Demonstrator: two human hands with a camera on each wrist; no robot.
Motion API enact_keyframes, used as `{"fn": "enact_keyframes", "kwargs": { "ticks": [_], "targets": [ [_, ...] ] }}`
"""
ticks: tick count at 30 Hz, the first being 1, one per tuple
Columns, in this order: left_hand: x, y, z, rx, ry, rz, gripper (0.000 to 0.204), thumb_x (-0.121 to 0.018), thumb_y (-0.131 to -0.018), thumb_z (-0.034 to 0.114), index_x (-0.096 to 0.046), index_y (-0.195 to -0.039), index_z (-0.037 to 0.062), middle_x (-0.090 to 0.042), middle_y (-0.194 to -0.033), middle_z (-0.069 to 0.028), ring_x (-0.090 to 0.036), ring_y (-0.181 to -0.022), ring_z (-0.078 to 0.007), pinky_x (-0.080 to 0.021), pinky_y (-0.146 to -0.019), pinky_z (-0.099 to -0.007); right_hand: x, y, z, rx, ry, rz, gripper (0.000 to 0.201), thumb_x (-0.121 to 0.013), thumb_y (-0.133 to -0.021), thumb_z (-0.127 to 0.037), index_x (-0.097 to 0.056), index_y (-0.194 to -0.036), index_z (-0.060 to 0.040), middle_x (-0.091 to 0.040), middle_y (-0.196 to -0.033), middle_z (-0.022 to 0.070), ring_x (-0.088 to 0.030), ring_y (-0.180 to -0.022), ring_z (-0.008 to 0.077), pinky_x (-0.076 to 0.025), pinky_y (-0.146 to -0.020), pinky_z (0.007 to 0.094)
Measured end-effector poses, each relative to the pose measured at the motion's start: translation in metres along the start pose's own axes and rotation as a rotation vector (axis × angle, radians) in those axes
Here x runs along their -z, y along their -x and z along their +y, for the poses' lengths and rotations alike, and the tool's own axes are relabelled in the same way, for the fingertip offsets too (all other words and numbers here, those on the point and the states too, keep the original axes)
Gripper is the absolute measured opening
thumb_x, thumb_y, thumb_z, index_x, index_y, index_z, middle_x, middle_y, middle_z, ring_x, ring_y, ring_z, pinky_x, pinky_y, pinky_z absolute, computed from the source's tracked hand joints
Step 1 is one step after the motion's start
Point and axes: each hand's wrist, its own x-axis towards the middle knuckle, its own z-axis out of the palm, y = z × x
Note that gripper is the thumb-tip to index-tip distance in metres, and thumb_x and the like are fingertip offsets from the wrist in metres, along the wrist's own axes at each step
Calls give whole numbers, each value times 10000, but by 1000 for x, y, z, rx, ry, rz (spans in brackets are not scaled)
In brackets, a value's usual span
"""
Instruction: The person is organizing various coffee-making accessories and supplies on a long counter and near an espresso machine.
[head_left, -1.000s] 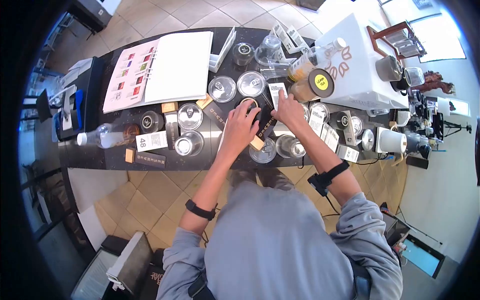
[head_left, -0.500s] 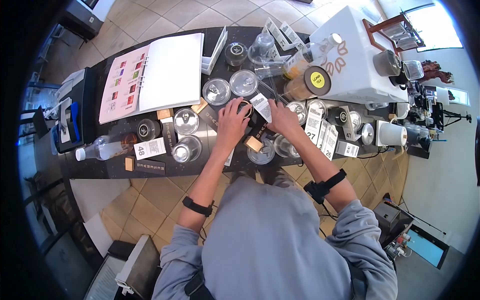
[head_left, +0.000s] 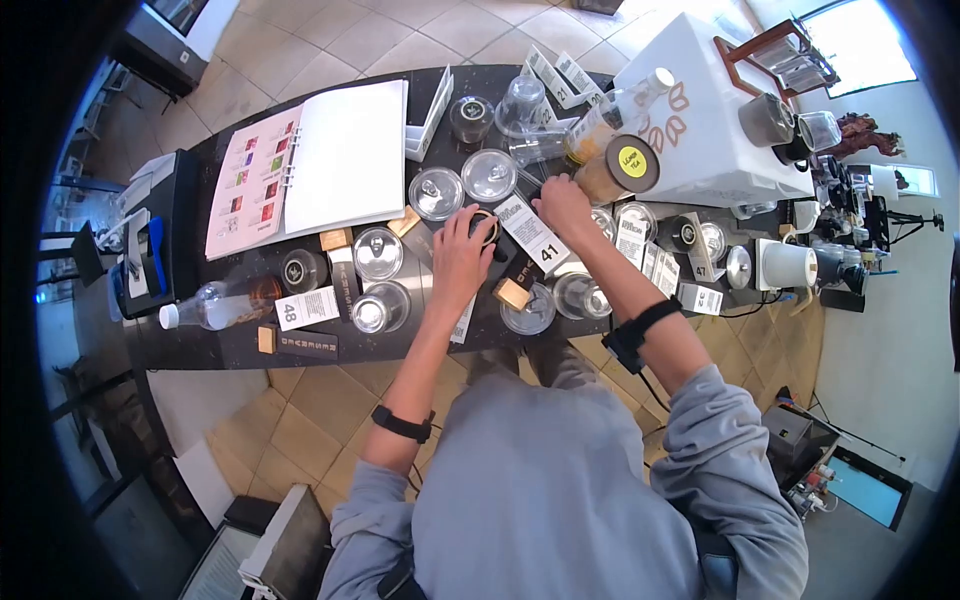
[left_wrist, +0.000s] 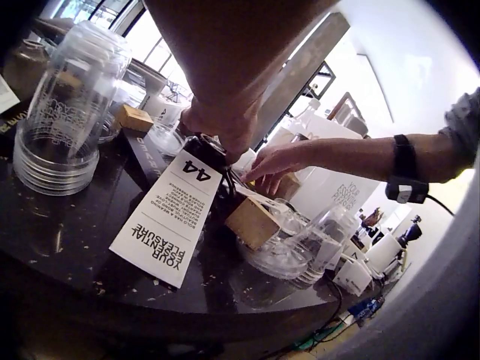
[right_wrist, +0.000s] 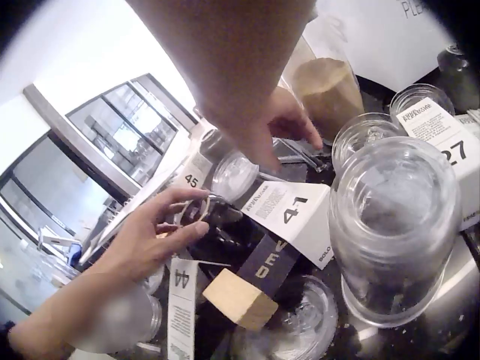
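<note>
My left hand (head_left: 460,258) grips a small dark round jar (right_wrist: 234,229) with a tan ring round its top, thumb and fingers curled at the rim. Just right of it stands the white folded number card 41 (head_left: 535,240). Beyond that card, my right hand (head_left: 565,205) reaches down with loosely bent fingers (right_wrist: 306,127), close to some thin metal tongs (right_wrist: 306,156). A dark "RESERVED" sign with a wooden block (head_left: 512,294) lies near the jar. White card 44 (left_wrist: 174,217) lies beside the left hand.
Clear plastic cups (head_left: 380,307) and clear round containers (head_left: 437,193) crowd both hands. A lemon tea jar (head_left: 610,175) and a white box (head_left: 700,130) stand right of the right hand. An open binder (head_left: 345,150) lies at left, with a lying bottle (head_left: 220,305) nearer the front.
My right hand has let go of card 41, which now stands beside the jar, and has moved beyond it toward the tongs. My left hand stays on the dark jar.
</note>
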Motion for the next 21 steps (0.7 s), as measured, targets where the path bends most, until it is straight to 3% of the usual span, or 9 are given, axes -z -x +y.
{"fn": "enact_keyframes", "kwargs": {
  "ticks": [2,8,12,16,21],
  "targets": [
    [0,-1,-1,-10,-2,4,445,-709,-810,111,-592,-1239,125,-487,-1359,-115,-444,-1284,-297,-362,-1025,-447,-5,-8,-2,-34,90,-111,348,-732,-810,-260,-681,-975,42,-637,-1029,235,-668,-932,373,-587,-751,403],
    [-5,-1,-5,-15,4,-19,442,-708,-824,117,-593,-1250,142,-487,-1367,-110,-456,-1260,-306,-360,-1006,-450,-26,-23,8,-38,78,-68,320,-747,-751,-208,-712,-972,21,-635,-1077,243,-667,-985,369,-599,-753,398],
    [-6,2,-4,-3,8,-30,418,-691,-845,129,-591,-1251,141,-465,-1388,-105,-446,-1269,-307,-362,-1002,-452,-27,-19,7,-17,102,-113,287,-702,-768,-161,-704,-980,33,-628,-1079,240,-687,-935,362,-601,-725,383],
    [-6,2,-3,1,-4,-35,404,-676,-863,134,-580,-1255,136,-454,-1400,-106,-434,-1282,-319,-362,-1006,-455,-30,-17,0,-52,116,13,228,-660,-777,-84,-696,-970,31,-637,-1052,233,-698,-897,357,-598,-718,383],
    [-6,2,-3,-15,-21,-21,400,-670,-869,138,-573,-1257,134,-446,-1406,-108,-435,-1277,-326,-370,-1000,-460,-20,-19,-5,-30,29,-41,212,-647,-773,-52,-696,-965,26,-670,-1011,237,-704,-901,355,-592,-734,402]
  ]
}}
